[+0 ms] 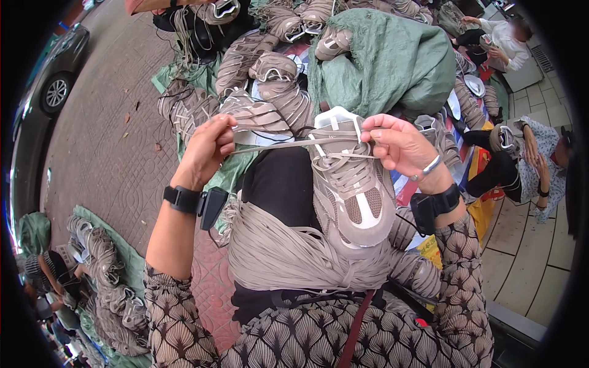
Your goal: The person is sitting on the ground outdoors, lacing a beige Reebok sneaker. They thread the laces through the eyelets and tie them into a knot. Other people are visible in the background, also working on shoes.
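Observation:
On my lap rests a grey-beige sneaker (358, 199), its toe toward me and its white-lined opening away. A flat beige shoelace (274, 145) runs from its upper eyelets out to the left. My left hand (211, 144) pinches that lace, fingers curled, and pulls it fairly straight. Beside the shoe's opening, my right hand (399, 142) has thumb and fingers pressed together at the eyelets, with lace there; the fingers partly hide what they grip. A thick bundle of matching loose laces (276, 251) lies across my thighs, under the shoe's toe.
Several similar sneakers (276, 92) are heaped ahead beside a green woven sack (392, 61). More sneakers lie on green sheeting (132, 257) at left. Two people sit at the right, one in a patterned top (540, 165). A parked car (55, 80) stands far left.

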The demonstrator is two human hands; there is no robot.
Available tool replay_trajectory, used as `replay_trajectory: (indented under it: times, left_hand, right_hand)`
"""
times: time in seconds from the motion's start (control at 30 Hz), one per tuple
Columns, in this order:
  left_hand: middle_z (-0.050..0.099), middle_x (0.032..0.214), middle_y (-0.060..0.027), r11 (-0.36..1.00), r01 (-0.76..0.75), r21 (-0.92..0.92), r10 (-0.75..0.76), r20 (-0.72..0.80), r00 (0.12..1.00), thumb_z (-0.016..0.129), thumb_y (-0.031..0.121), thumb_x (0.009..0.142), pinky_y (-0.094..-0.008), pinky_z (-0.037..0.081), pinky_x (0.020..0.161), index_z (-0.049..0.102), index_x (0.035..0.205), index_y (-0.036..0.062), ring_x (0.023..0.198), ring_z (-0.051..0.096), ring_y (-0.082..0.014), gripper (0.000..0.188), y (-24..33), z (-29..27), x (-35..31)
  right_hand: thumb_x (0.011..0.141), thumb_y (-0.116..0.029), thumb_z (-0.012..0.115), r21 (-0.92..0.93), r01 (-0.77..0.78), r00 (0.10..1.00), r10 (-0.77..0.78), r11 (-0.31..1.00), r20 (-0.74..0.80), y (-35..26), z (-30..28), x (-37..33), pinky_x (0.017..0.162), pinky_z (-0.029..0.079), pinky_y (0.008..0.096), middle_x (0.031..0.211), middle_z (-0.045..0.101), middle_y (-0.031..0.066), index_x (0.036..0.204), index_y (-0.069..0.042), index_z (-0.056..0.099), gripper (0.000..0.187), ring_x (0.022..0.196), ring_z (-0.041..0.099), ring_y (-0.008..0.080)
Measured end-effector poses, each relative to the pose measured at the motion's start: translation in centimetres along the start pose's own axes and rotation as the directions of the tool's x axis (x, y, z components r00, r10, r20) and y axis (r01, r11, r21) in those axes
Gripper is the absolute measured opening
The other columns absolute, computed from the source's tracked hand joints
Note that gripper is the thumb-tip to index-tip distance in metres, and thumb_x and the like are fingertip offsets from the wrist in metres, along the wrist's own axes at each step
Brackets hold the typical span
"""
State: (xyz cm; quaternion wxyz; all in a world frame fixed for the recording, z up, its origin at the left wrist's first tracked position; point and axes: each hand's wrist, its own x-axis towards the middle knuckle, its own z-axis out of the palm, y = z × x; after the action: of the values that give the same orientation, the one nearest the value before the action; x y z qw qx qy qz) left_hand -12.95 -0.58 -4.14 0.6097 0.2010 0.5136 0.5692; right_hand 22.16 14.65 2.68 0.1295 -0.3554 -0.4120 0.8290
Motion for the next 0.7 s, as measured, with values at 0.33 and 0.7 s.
replay_trajectory:
  times: [0.33, 0.7]
  left_hand:
    - [0.066, 0.116, -0.0149, 0.981, -0.125, -0.146, 0.118, -0.053, 0.992, 0.049, 0.023, 0.103, -0.0334, 0.054, 0.091, 0.058, 0.121, -0.0014, 0.105, 0.065, -0.0230, 0.032, -0.6, -2.4, -3.9]
    - [0.067, 0.107, -0.0074, 0.919, -0.270, -0.288, 0.244, -0.125, 0.962, 0.046, 0.024, 0.104, -0.0192, 0.055, 0.068, 0.041, 0.143, 0.0039, 0.076, 0.063, -0.0072, 0.044, 0.8, -3.1, -6.3]
  right_hand:
    - [0.090, -0.008, 0.060, -0.744, 0.244, 0.911, -0.409, 0.622, -0.044, -1.3, 0.5, -0.4, 0.064, 0.054, 0.0251, 0.097, 0.064, 0.0054, 0.105, -0.001, 0.063, 0.016, 0.083, 0.064, 0.0135]
    - [0.082, -0.003, 0.064, -0.869, 0.421, 0.845, -0.460, 0.260, 0.272, 1.8, 6.7, 3.4, 0.069, 0.051, 0.0301, 0.082, 0.063, 0.0104, 0.093, 0.001, 0.065, 0.013, 0.073, 0.064, 0.0192]
